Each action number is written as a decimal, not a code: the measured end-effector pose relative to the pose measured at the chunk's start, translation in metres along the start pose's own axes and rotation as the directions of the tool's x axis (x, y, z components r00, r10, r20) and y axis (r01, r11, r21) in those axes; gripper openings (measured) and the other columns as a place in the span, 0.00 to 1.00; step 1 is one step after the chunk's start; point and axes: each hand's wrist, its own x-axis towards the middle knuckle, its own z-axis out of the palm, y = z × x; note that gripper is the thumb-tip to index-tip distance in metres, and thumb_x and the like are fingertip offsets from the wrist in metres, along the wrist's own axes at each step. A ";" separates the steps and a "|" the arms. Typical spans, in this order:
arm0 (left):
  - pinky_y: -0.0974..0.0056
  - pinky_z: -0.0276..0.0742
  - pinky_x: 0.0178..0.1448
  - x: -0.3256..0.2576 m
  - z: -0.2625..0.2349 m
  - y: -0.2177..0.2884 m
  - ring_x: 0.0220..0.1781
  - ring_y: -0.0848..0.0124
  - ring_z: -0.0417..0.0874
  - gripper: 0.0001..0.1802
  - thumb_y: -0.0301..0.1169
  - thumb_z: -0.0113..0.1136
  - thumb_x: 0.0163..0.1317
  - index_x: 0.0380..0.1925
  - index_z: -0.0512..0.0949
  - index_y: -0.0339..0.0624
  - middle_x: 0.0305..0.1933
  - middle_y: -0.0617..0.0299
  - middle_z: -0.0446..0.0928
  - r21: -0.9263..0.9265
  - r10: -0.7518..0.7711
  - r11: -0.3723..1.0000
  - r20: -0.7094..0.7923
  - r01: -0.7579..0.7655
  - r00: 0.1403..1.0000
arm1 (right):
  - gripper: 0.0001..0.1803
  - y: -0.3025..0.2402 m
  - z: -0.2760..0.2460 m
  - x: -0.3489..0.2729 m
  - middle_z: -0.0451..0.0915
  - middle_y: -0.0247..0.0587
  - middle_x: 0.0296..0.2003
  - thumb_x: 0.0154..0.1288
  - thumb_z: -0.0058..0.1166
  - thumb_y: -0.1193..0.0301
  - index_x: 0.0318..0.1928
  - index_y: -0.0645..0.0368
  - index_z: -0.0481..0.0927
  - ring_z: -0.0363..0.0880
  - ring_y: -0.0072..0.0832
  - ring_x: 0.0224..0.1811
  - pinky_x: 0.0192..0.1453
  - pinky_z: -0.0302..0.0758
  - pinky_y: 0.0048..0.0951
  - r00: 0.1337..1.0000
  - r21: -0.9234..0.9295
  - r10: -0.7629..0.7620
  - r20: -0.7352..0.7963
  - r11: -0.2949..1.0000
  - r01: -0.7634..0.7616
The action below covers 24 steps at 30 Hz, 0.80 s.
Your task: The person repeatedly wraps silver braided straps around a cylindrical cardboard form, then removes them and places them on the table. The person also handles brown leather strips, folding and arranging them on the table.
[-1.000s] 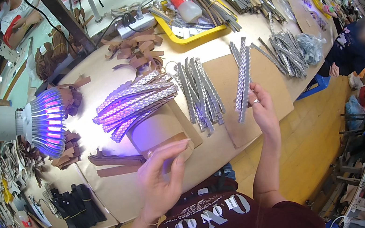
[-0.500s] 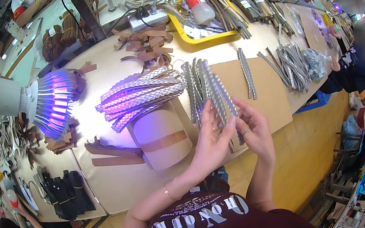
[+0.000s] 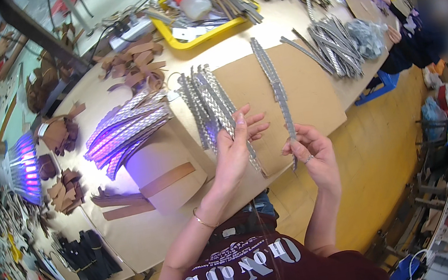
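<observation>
My left hand (image 3: 232, 151) grips one silver braided strip (image 3: 251, 158) from the row of silver strips (image 3: 204, 103) lying on the cardboard sheet (image 3: 309, 92). The strip runs under my fingers toward the table's near edge. My right hand (image 3: 314, 154) pinches the near end of another long silver strip (image 3: 274, 83), which lies straight across the cardboard, away from me. The two hands are a short way apart, above the front edge of the table.
A lamp (image 3: 17, 171) throws purple light on a heap of silver strips (image 3: 124, 130). A yellow tray (image 3: 208, 33) with a bottle stands at the back. Brown leather pieces (image 3: 132, 67), black bundles (image 3: 88, 256) and more strip bundles (image 3: 332, 48) lie around. Another person (image 3: 439, 32) sits at right.
My left hand has come up from near my body to the row of strips and taken one. My right hand has moved nearer to me along its long strip.
</observation>
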 end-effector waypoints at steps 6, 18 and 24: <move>0.63 0.76 0.54 0.004 0.009 0.002 0.53 0.63 0.82 0.30 0.42 0.41 0.77 0.67 0.59 0.29 0.56 0.46 0.77 0.113 -0.053 0.993 0.112 0.040 0.992 | 0.21 -0.001 0.002 -0.011 0.83 0.44 0.37 0.66 0.59 0.73 0.56 0.68 0.71 0.82 0.25 0.38 0.46 0.77 0.26 0.995 0.090 0.096 -0.031 0.992 -0.093; 0.60 0.65 0.70 -0.034 0.001 0.010 0.67 0.60 0.71 0.24 0.32 0.45 0.75 0.65 0.64 0.27 0.64 0.44 0.71 0.372 0.193 0.906 0.063 -0.203 0.979 | 0.15 -0.005 0.017 -0.001 0.83 0.46 0.38 0.67 0.56 0.73 0.51 0.65 0.70 0.87 0.32 0.37 0.39 0.84 0.27 0.972 0.198 0.141 -0.186 0.975 -0.103; 0.64 0.75 0.61 -0.068 -0.003 0.023 0.54 0.67 0.81 0.22 0.28 0.45 0.74 0.65 0.65 0.29 0.58 0.49 0.77 0.131 -0.132 0.986 0.194 0.107 0.972 | 0.13 -0.011 0.029 0.003 0.83 0.45 0.38 0.68 0.55 0.74 0.49 0.64 0.70 0.87 0.34 0.37 0.41 0.85 0.29 0.964 0.232 0.152 -0.220 0.968 -0.099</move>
